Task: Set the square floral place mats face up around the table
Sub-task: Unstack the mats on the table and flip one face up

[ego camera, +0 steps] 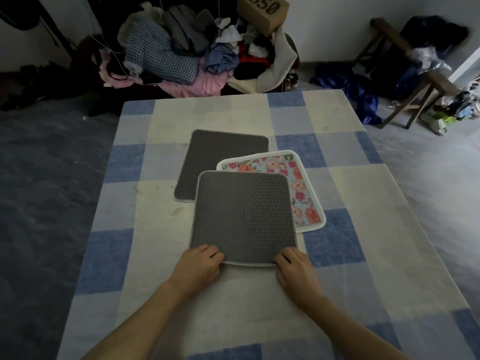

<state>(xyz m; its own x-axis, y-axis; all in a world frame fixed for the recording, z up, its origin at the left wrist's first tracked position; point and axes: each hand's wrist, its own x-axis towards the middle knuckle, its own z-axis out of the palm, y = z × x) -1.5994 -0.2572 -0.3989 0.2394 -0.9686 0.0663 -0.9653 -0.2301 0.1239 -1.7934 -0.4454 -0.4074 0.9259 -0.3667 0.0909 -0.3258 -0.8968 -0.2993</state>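
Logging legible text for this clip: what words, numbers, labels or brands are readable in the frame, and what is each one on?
"350": dark tilted digits on the side of the brown cardboard box on top of the clothes pile; anything before them is cut off by the frame's top edge.
No text on the near face-down mat, far face-down mat, floral mat or checked tablecloth.

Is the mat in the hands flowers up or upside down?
Upside down. The near mat shows only its dark grey backing, no flowers; the left hand and right hand grip its near edge.
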